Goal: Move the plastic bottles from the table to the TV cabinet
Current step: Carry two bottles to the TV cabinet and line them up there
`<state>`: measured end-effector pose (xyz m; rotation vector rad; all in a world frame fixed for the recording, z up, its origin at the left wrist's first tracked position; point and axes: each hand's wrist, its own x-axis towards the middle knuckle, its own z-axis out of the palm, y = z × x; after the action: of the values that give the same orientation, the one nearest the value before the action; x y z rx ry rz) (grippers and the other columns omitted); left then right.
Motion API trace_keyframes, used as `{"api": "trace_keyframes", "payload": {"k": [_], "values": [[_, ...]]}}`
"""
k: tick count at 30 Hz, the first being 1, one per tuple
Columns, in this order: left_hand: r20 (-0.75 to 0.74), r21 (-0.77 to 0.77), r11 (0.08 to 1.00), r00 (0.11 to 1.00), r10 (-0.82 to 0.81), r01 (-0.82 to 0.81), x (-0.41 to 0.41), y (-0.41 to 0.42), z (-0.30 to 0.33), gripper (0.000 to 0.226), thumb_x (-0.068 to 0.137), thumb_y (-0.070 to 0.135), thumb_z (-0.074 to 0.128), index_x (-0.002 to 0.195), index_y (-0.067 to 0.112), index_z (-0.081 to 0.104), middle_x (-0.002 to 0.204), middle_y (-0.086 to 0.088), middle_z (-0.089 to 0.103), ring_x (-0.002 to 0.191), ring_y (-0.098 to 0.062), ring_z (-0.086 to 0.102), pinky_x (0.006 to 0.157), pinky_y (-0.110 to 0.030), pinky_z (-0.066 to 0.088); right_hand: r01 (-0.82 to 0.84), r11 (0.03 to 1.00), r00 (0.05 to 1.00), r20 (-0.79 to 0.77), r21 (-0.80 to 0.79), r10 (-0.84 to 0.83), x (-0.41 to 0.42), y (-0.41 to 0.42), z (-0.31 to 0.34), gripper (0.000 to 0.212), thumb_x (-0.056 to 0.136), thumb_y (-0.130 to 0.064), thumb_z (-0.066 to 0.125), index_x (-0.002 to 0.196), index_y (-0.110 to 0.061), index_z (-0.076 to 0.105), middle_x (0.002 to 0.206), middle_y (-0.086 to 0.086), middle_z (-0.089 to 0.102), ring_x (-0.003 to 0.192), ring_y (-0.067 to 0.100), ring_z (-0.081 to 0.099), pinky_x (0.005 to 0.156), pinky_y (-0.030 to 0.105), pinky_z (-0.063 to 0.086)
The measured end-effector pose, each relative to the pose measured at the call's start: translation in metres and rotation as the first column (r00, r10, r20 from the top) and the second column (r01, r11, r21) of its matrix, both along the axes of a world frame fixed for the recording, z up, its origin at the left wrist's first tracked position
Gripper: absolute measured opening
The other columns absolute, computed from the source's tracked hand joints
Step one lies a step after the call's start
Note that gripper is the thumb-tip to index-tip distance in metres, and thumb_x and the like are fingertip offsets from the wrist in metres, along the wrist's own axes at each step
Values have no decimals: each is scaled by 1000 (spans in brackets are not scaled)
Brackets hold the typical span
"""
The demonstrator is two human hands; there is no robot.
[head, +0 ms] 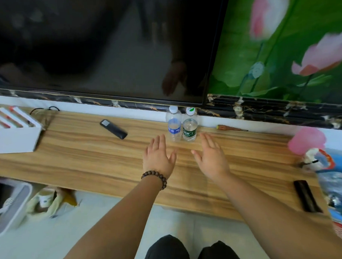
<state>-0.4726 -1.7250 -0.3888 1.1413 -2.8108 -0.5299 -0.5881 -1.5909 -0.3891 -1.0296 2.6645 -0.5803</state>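
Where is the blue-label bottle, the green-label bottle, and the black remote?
blue-label bottle [174,127]: head view, on its blue label.
green-label bottle [189,130]: head view, on its clear body above the green label.
black remote [113,129]: head view, middle of its body.

Clear glossy plastic bottles [181,125] on a smooth wood-grain TV cabinet [89,152], beneath a glossy black screen [103,44].

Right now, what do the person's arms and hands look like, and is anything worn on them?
Both forearms are bare, no sleeves or gloves. The left hand has a bracelet of dark brown round beads at its wrist. The right hand wears nothing visible.
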Motion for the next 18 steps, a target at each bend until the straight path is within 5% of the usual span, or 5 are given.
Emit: {"api": "trace_keyframes", "payload": {"k": [11,18], "values": [[77,-2,997,994,73,-73,103,50,217,69,95,53,29,152,18,9,159,-1,15,146,-19,9,117,-40,11,-235,971,972,5,46,235,87,14,217,61,98,-39,37,151,-18,17,160,4,15,148,20,9,120,38,12],[47,-3,964,963,267,-267,182,79,277,69,95,52,32,152,18,13,158,1,19,146,-17,11,117,-38,11,-425,904,905,0,39,425,146,22,288,57,99,-40,35,150,-17,22,159,1,17,147,20,10,120,38,13]]}}
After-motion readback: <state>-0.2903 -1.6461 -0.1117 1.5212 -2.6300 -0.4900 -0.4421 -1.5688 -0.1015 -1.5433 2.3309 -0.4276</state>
